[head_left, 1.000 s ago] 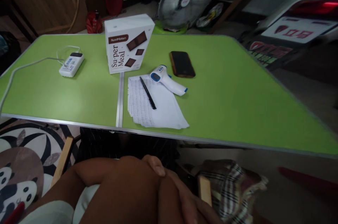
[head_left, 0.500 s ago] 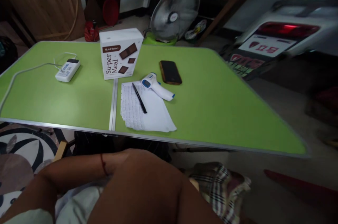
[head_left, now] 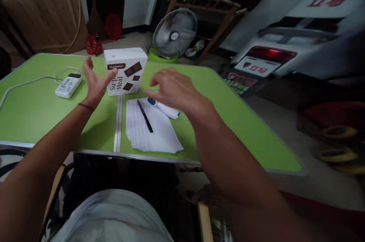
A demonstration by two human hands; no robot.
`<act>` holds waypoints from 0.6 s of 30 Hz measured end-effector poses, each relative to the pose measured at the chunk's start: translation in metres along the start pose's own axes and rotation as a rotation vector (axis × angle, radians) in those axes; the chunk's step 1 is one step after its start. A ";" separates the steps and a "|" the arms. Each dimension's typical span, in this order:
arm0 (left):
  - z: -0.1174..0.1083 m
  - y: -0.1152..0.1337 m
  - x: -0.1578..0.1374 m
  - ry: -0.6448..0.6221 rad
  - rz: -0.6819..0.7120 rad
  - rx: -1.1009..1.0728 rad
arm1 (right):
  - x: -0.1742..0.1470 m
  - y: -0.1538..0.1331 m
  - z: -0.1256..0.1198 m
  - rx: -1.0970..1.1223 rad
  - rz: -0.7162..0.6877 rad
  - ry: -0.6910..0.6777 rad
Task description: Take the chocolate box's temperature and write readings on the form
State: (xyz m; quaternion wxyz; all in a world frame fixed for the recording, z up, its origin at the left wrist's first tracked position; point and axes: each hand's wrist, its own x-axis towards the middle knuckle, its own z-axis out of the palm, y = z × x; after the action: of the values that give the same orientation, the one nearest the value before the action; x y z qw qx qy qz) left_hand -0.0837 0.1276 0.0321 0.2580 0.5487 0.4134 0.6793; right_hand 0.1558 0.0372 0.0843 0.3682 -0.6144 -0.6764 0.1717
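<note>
A white "Su-per Meal" box point(head_left: 125, 71) stands upright on the green table point(head_left: 94, 131). My left hand point(head_left: 95, 82), fingers spread, is at the box's left front corner, its thumb over part of the lettering; contact cannot be made out. Right of the box hovers my right hand point(head_left: 173, 88), fingers curved and apart, holding nothing. Beneath it lies a white infrared thermometer point(head_left: 168, 110), partly hidden by that hand. It rests on a stack of paper sheets point(head_left: 159, 135) with handwriting, and a black pen point(head_left: 145, 116) lies across them.
A white power strip point(head_left: 69, 85) with a cable lies on the table's left side. Behind the table a fan point(head_left: 174, 34) stands on the floor. A scooter's rear point(head_left: 265, 55) is at the right. My chair's wooden armrest point(head_left: 204, 221) shows below.
Both my arms have come up from my lap and reached over the table, one hand to each side of the box. The phone is now hidden behind my right hand and forearm.
</note>
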 end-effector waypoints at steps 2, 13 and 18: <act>0.009 -0.033 0.011 -0.153 -0.229 -0.134 | 0.015 0.016 -0.006 -0.408 0.095 -0.149; 0.005 -0.074 -0.001 -0.390 -0.236 -0.076 | 0.005 0.075 0.016 -0.640 0.304 -0.434; 0.011 -0.056 -0.011 -0.362 -0.293 -0.125 | 0.000 0.064 0.018 -0.341 0.193 0.089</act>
State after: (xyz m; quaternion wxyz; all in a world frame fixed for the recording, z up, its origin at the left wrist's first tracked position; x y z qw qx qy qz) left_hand -0.0759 0.1517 -0.0202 0.4574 0.5785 0.3927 0.5495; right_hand 0.1881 0.0529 0.0280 0.2700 -0.7368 -0.6167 0.0618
